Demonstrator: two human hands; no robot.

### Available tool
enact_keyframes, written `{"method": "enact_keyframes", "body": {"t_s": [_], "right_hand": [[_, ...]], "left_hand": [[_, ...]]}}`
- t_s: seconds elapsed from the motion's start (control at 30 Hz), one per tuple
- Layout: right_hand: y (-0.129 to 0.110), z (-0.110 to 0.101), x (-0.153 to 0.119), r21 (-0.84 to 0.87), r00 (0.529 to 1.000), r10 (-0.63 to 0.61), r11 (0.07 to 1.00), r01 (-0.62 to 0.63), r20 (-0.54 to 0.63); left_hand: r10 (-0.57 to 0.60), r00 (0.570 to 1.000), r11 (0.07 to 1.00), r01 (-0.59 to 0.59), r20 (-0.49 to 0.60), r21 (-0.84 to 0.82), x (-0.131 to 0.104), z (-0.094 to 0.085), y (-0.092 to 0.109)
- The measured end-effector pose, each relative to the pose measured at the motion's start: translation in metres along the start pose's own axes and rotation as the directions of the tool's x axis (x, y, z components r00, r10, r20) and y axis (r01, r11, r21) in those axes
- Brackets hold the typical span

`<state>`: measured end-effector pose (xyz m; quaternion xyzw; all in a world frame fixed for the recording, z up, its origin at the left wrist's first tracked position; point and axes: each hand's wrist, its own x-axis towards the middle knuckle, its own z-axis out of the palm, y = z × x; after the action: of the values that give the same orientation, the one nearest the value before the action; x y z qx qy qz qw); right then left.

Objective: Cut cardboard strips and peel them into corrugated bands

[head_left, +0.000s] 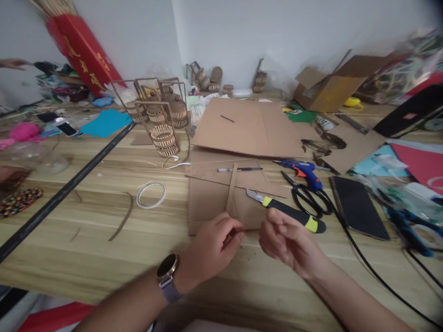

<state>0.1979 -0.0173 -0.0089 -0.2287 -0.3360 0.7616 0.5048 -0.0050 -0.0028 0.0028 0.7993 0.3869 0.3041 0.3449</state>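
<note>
My left hand (216, 240), with a watch (168, 269) on its wrist, is closed in a pinch at the near edge of a cardboard sheet (204, 207). Just to its right, my right hand (289, 240) is also closed, thumb against the curled fingers. Whatever either pinch holds is too small or hidden to make out. A utility knife (287, 210) with its blade out lies right behind my right hand. On the cardboard rest a narrow cardboard strip (231, 186) and a pen (238, 169). Scissors (309, 199) and a blue glue gun (304, 170) lie to the right.
Small slatted baskets with handles (164, 139) stand at the back left. A larger cardboard sheet (242, 127) lies behind the work. A black phone (360, 207) and a cable are on the right, a white tape ring (151, 195) on the left. Another person's hand (15, 63) shows far left.
</note>
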Motion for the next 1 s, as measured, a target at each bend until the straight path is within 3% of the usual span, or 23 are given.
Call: {"method": "enact_keyframes", "body": {"t_s": [0.23, 0.5, 0.77, 0.87, 1.0], "right_hand": [[0.008, 0.006, -0.004, 0.091, 0.996, 0.022, 0.995, -0.030, 0.089], [0.006, 0.003, -0.001, 0.014, 1.000, 0.010, 1.000, -0.010, 0.018], [0.013, 0.004, -0.004, -0.007, 0.999, 0.010, 1.000, -0.009, 0.034], [0.009, 0.005, -0.004, -0.018, 1.000, 0.000, 1.000, 0.000, 0.001], [-0.015, 0.002, -0.002, -0.119, 0.982, -0.117, 0.988, 0.100, -0.148]], "left_hand": [[0.060, 0.998, 0.998, -0.059, 0.021, -0.004, -0.004, 0.004, -0.002], [0.085, 0.996, 0.996, -0.085, 0.020, -0.003, -0.006, 0.003, -0.003], [0.139, 0.990, 0.990, -0.139, 0.001, -0.001, -0.006, 0.003, 0.000], [0.154, 0.988, 0.988, -0.154, -0.002, 0.004, -0.006, 0.003, 0.001], [0.155, 0.988, 0.988, -0.155, 0.013, 0.001, -0.007, 0.003, 0.000]]}}
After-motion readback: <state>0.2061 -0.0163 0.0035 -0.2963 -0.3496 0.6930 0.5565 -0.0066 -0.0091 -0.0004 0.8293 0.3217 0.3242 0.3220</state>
